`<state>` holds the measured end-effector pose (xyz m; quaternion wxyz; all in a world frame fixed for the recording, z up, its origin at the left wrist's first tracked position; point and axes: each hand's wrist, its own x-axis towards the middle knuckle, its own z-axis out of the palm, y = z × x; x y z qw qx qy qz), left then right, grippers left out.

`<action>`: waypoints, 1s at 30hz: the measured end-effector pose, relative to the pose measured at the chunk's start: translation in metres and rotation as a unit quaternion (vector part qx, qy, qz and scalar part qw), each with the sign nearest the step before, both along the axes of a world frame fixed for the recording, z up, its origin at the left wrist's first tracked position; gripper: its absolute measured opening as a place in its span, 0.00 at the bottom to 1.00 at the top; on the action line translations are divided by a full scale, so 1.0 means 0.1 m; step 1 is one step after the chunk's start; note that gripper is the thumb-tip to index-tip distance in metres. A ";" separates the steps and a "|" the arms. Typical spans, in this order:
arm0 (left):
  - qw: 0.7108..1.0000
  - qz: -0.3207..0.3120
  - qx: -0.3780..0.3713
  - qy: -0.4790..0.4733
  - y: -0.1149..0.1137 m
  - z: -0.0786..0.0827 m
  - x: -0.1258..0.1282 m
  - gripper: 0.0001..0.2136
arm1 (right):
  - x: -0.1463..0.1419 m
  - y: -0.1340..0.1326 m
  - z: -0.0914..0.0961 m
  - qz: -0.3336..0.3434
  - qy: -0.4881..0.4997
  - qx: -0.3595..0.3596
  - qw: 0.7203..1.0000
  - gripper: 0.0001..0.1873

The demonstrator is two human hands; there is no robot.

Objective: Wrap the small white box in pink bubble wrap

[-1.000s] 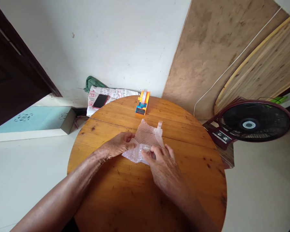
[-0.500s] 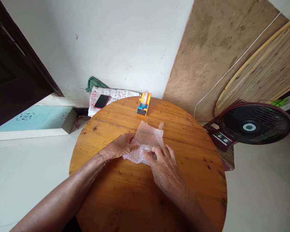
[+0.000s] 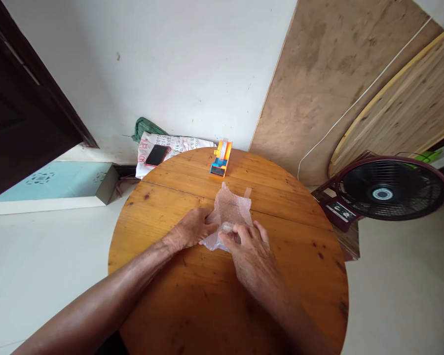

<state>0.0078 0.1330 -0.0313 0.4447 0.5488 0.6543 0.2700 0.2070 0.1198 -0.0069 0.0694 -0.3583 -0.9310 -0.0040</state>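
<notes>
A sheet of clear bubble wrap (image 3: 231, 209) lies on the round wooden table (image 3: 192, 301), folded over a small object I cannot make out. A strip of tape (image 3: 247, 192) sticks up at its far right corner. My left hand (image 3: 192, 230) grips the wrap's left edge, fingers closed and pushing it inward. My right hand (image 3: 249, 251) presses down on the near part of the bundle with curled fingers pinching the wrap.
An orange and blue tape dispenser (image 3: 221, 160) stands at the table's far edge. A dark phone (image 3: 156, 155) rests on a printed sack by the wall. A standing fan (image 3: 387, 190) is at the right, with wooden boards (image 3: 318, 84) leaning behind it.
My left hand has moved right, folding the wrap's left side inward, so the bundle looks narrower. The right hand has stayed in place on the wrap.
</notes>
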 end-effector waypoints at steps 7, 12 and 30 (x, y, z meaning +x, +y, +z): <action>0.964 0.039 -0.072 -0.253 -0.02 0.07 0.06 0.15 | 0.00 0.01 0.00 0.002 0.000 -0.010 1.000 0.30; 0.955 0.036 -0.060 -0.288 -0.04 0.09 0.10 0.15 | -0.01 0.02 0.00 0.005 0.040 -0.018 0.999 0.25; 0.966 -0.184 0.171 -0.060 -0.18 0.08 0.09 0.10 | 0.08 0.10 0.04 -0.032 0.152 -0.108 0.982 0.15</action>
